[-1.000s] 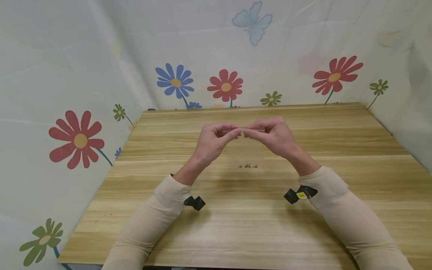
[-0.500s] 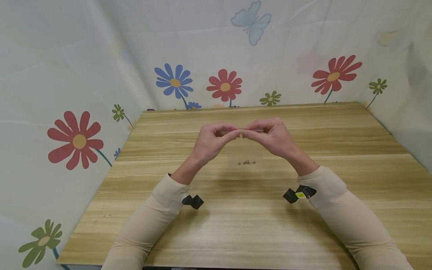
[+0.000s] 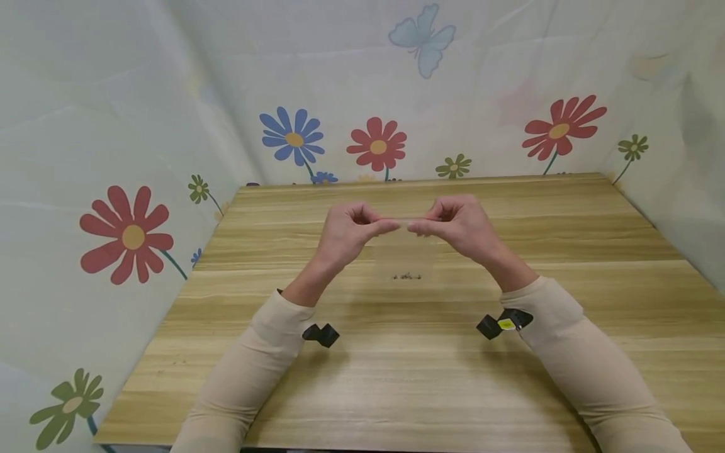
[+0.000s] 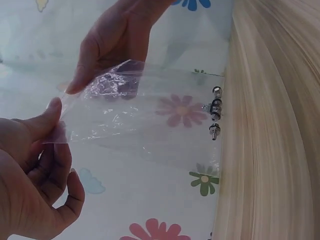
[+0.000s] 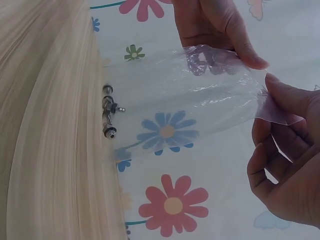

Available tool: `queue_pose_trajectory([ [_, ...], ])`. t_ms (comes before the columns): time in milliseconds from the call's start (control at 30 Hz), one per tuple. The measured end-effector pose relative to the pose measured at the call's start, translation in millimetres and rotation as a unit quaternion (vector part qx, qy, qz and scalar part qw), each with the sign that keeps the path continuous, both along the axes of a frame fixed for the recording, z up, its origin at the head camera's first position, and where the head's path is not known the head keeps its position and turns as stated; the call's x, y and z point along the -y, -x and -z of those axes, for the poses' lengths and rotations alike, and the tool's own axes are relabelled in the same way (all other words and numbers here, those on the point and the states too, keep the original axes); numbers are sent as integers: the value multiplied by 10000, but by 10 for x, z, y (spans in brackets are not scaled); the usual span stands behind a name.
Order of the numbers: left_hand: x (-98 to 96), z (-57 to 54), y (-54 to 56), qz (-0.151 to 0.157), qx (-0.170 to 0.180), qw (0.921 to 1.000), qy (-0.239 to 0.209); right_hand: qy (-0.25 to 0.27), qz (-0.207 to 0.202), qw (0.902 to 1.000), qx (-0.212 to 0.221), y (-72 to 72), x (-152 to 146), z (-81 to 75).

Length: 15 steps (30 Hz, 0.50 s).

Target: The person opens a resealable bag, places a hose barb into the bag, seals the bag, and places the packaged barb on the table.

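A clear plastic zip bag (image 4: 150, 115) hangs upright between my two hands, its top edge tinted pink. Several small metal screw-like fittings (image 4: 215, 107) with dark rings lie along its bottom; the head view shows them as a short dark row (image 3: 407, 276). My left hand (image 3: 348, 233) pinches the left part of the top edge between thumb and fingers. On the other side, my right hand (image 3: 461, 226) pinches the right part of that edge. A small gap separates the two thumbs. In the right wrist view the bag (image 5: 170, 95) looks flat and see-through.
The wooden table (image 3: 396, 377) spreads beneath both arms. Behind it hangs a white cloth (image 3: 340, 63) printed with flowers and a butterfly. A black strapped device (image 3: 321, 335) sits on the left wrist and another (image 3: 504, 323) on the right.
My left hand has shifted slightly left, so the gap between the thumbs is wider. The bag and its fittings have swung a little to the left. Both hands still pinch the top edge.
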<state>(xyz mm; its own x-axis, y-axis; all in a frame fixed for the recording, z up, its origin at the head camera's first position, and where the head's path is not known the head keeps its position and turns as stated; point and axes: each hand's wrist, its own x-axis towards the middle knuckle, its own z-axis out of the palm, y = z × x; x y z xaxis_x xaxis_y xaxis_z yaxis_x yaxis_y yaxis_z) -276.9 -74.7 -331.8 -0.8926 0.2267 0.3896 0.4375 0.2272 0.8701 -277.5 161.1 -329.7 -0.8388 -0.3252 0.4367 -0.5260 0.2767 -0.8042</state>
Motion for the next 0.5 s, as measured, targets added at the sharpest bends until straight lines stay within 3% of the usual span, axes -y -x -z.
queue_pose_trajectory([
  [133,28,-13,17,67,75,9999,32,-171,18,9998,25,4,-27,-30],
  [333,109,-57,48,429,329,9983,195,-487,-344,9982,14,35,-146,-90],
  [500,154,-109,46,713,284,9964,346,-533,-597,9967,159,31,-218,-153],
])
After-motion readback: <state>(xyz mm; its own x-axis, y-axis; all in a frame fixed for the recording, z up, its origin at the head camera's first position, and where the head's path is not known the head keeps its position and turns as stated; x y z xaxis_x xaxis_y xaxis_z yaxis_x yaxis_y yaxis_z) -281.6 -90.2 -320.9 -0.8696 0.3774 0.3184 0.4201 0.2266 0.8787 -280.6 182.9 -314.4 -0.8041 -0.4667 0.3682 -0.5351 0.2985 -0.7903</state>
